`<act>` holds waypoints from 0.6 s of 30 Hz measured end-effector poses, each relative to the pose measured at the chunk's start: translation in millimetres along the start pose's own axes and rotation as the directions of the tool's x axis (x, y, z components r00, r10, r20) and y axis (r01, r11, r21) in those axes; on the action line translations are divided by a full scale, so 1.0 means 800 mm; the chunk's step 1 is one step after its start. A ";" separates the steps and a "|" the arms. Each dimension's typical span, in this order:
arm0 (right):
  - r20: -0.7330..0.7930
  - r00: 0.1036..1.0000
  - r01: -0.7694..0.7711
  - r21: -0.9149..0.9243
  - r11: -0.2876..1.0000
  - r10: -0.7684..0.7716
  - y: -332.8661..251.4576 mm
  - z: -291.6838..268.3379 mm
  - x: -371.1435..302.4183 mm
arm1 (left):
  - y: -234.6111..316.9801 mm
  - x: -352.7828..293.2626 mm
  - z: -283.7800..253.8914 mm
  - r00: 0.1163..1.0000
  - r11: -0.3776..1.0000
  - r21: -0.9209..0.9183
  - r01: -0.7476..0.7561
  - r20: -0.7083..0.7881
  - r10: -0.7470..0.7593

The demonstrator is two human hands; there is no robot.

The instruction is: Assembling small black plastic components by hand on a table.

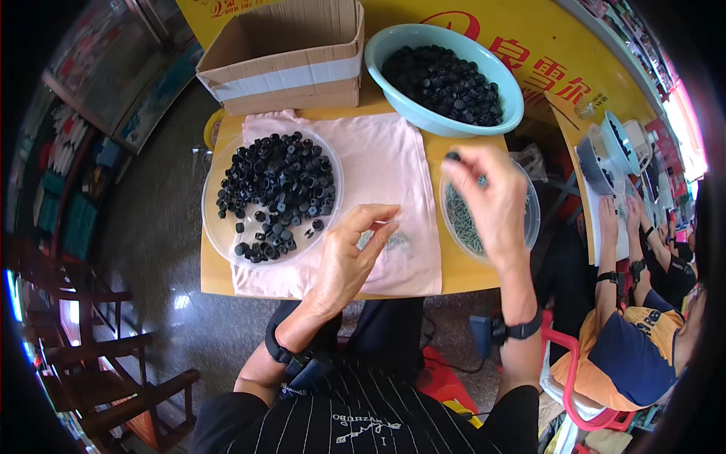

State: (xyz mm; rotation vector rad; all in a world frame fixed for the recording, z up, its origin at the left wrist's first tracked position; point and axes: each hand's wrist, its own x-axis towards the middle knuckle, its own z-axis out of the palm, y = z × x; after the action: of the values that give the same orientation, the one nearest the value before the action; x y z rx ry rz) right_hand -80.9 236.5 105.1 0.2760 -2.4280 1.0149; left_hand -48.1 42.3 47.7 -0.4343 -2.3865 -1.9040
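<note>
My right hand [493, 198] pinches a small black plastic cap [452, 157] between thumb and forefinger, a little blurred. It hovers above a round clear tub [532, 227] holding many small greenish screws [463, 219]. Over the pink cloth [378, 155], my left hand [349, 253] has its thumb and forefinger drawn together. What sits at those fingertips, if anything, is too small to make out. Left of that hand lies a wide clear plastic lid or tray [215, 234], heaped with black plastic caps [283, 178]. Several small pieces [393, 238] rest on the cloth beside the left fingertips.
An open cardboard box [283, 76] stands at the far left of the wooden table [218, 281]. Beside it is a light blue basin [386, 83] full of black parts [446, 79]. Co-workers [631, 333] sit at another table to the right. Wooden stools [113, 378] stand left.
</note>
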 end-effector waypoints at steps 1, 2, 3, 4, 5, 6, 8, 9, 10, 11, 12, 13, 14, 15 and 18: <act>-0.049 0.997 -0.053 -0.012 0.998 0.053 0.007 0.001 0.020 | -0.001 0.004 -0.001 1.000 0.998 0.056 -0.004 -0.004 0.004; -0.119 0.992 -0.055 -0.043 0.998 0.050 0.017 0.004 0.041 | -0.003 0.008 -0.001 1.000 0.994 0.112 -0.007 -0.009 0.008; -0.096 0.992 -0.091 -0.089 0.992 0.082 0.027 0.003 0.058 | -0.004 0.010 -0.002 1.000 0.994 0.111 -0.009 -0.002 0.009; -0.108 0.990 -0.099 -0.098 0.990 0.089 0.041 0.002 0.072 | -0.005 0.012 -0.001 0.999 0.994 0.105 -0.040 -0.019 0.042; -0.161 0.987 -0.073 -0.279 0.957 0.029 0.058 0.002 0.083 | -0.006 0.014 0.001 0.997 0.993 0.097 -0.071 -0.035 0.074; -0.187 0.982 -0.046 -0.439 0.898 -0.041 0.057 0.010 0.090 | -0.009 0.012 -0.003 0.997 0.993 0.101 -0.064 -0.036 0.068; -0.200 0.979 -0.056 -0.466 0.883 -0.044 0.044 0.013 0.079 | -0.014 0.005 -0.009 0.996 0.989 0.135 -0.066 -0.057 0.075; -0.125 0.988 0.036 -0.397 0.917 -0.093 0.027 0.012 0.070 | -0.013 0.001 -0.015 0.996 0.989 0.134 -0.058 -0.063 0.067; -0.052 0.988 0.122 -0.321 0.939 -0.146 0.015 0.014 0.057 | -0.009 -0.004 -0.019 0.999 0.984 0.175 -0.035 -0.030 0.041; 0.090 0.996 0.049 -0.209 0.977 -0.031 0.005 0.023 0.039 | -0.008 -0.010 -0.023 1.000 0.976 0.216 -0.014 0.003 0.014; 0.218 0.976 0.049 -0.126 0.991 -0.021 0.005 0.031 0.019 | -0.010 -0.017 -0.024 1.000 0.978 0.210 -0.010 -0.001 0.010; 0.338 0.941 0.000 -0.076 0.997 0.026 0.005 0.042 0.002 | -0.014 -0.022 -0.024 0.999 0.968 0.248 -0.039 0.013 0.036; 0.344 0.938 -0.004 -0.077 0.997 0.031 0.009 0.052 -0.013 | -0.016 -0.026 -0.024 0.998 0.956 0.287 -0.067 0.027 0.061; 0.394 0.919 0.004 -0.021 1.000 0.005 0.011 0.061 -0.027 | -0.015 -0.031 -0.025 0.998 0.954 0.293 -0.063 0.033 0.056; 0.444 0.895 0.029 0.034 0.999 -0.041 0.013 0.070 -0.043 | -0.018 -0.047 -0.032 0.997 0.944 0.327 -0.046 0.071 0.024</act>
State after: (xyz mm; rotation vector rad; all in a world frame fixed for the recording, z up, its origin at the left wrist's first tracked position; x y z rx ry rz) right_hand -75.0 203.9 47.4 0.6203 -2.8016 1.0605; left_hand -19.1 8.4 32.3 -0.5158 -2.6492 -1.4557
